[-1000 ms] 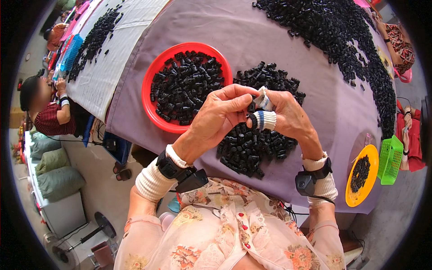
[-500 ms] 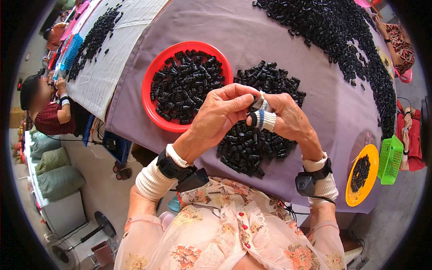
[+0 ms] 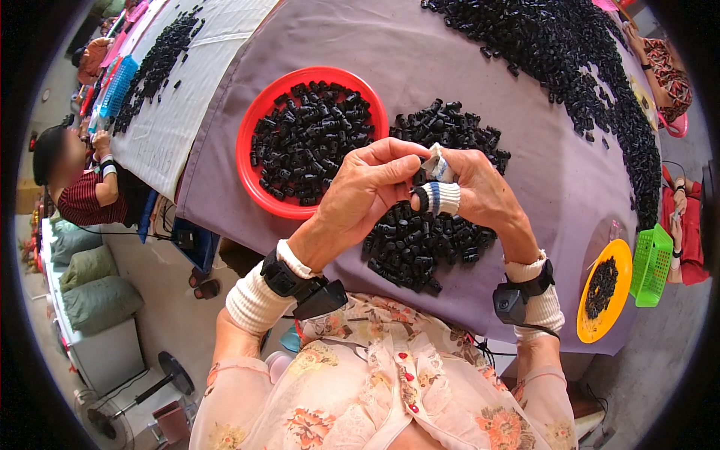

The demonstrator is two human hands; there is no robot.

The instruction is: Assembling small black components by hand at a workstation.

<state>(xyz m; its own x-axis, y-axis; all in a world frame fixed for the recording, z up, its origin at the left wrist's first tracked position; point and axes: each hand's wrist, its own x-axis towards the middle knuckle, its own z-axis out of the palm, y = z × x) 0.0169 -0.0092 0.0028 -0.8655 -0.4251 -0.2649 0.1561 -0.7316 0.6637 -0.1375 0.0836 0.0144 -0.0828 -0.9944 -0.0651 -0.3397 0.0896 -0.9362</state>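
Note:
Both hands meet above a pile of small black plastic parts (image 3: 424, 259) on the table. My left hand (image 3: 364, 184) is closed in a pinch, thumb against index finger; whatever lies at its fingertips is too small and covered to name. My right hand (image 3: 480, 184) is curled toward it, its fingertips hidden from view. A white, blue and black knitted sleeve (image 3: 439, 199) covers the right thumb, and a whitish wrap (image 3: 438, 165) is around the right index finger. Left of the pile stands a round red tray (image 3: 245, 146) full of similar black parts, partly behind my left hand.
A purple-grey cloth (image 3: 547, 180) covers the table. Far right lies a large heap of black parts (image 3: 555, 52). A yellow plate (image 3: 592, 330) with tiny dark pieces and a green basket (image 3: 651, 266) are at the right edge. Co-workers sit left and right.
My right index finger has shifted slightly, so more of its whitish wrap shows. The left hand stays nearly in place. The tray and pile have not moved.

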